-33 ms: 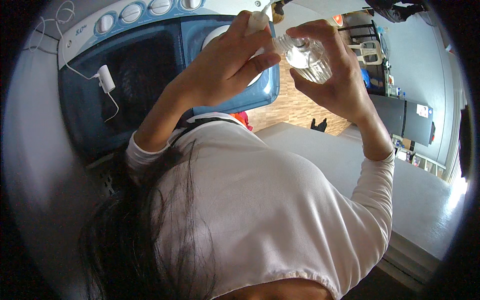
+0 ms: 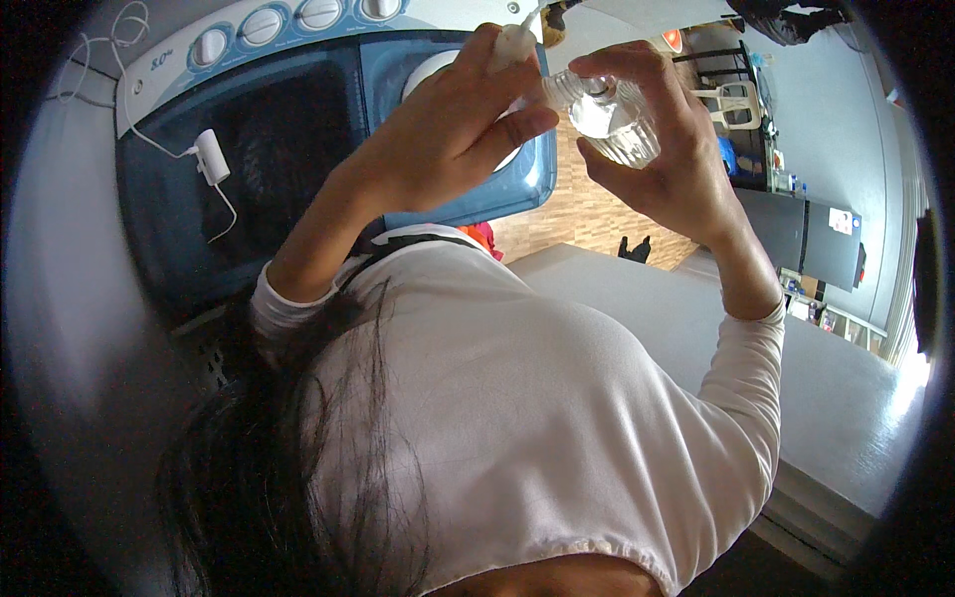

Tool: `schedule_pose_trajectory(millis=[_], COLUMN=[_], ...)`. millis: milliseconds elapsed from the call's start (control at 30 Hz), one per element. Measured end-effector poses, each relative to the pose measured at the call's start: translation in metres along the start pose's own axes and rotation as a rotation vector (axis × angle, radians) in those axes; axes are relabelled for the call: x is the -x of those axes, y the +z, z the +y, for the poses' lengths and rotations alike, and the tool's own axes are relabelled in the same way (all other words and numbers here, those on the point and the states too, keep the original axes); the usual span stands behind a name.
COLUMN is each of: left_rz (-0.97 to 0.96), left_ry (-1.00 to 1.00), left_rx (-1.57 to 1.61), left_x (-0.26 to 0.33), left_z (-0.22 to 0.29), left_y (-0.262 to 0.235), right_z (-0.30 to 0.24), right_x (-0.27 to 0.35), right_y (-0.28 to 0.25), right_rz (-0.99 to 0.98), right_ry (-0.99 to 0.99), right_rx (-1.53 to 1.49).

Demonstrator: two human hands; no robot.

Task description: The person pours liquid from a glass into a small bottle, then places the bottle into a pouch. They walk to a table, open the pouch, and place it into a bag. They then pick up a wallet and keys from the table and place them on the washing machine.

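- Left hand: the fingers are curling round a whitish nozzle piece, whose thin tip is pointing upward; the thumb is extending toward the bottle neck. The palm side is facing away, so the exact contact cannot be told.
- Right hand: the thumb and fingers are forming a wide curve and gripping a clear ribbed bottle from its right side.
- Bottle: it is lying tilted between the two hands, its threaded neck pointing left and just beside the left fingers; whether they are touching it cannot be told.
- Twin-tub washing machine: its blue lids are spreading below and left of the hands, and its row of white knobs is running along the far edge.
- White corded device: it is resting on the larger lid.
- Surroundings at right: a grey counter is standing beside the person; beyond it, a beige plastic chair and a grey refrigerator are showing.
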State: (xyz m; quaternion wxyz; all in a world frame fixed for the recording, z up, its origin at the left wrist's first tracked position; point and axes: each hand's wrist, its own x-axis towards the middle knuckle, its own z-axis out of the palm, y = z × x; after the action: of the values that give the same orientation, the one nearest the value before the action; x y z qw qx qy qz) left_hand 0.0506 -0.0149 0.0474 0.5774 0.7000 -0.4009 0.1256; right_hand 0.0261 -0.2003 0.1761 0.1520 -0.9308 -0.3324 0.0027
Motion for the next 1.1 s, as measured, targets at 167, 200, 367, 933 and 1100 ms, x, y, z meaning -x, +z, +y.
schedule_pose_trajectory(millis=[167,200,367,933,1100], left_rz=[0.043,0.047,0.030,0.027,0.034], left_ry=[0.007,0.012,0.016,-0.009,0.015], left_rx=[0.001,0.006,-0.025,-0.033,-0.016], left_x=[0.000,-0.001,-0.004,-0.004,-0.006], left_z=[-0.002,-0.003,-0.005,-0.004,-0.004], left_y=[0.002,0.003,0.002,0.002,0.003], right_z=[-0.001,0.001,0.008,0.009,0.009], right_x=[0.000,0.000,-0.002,-0.001,-0.001], right_y=[0.002,0.002,0.000,0.002,0.000], right_rz=[0.023,0.019,0.008,0.014,-0.012], right_ry=[0.016,-0.004,-0.034,-0.024,0.007], right_rx=[0.004,-0.008,-0.018,-0.047,-0.017])
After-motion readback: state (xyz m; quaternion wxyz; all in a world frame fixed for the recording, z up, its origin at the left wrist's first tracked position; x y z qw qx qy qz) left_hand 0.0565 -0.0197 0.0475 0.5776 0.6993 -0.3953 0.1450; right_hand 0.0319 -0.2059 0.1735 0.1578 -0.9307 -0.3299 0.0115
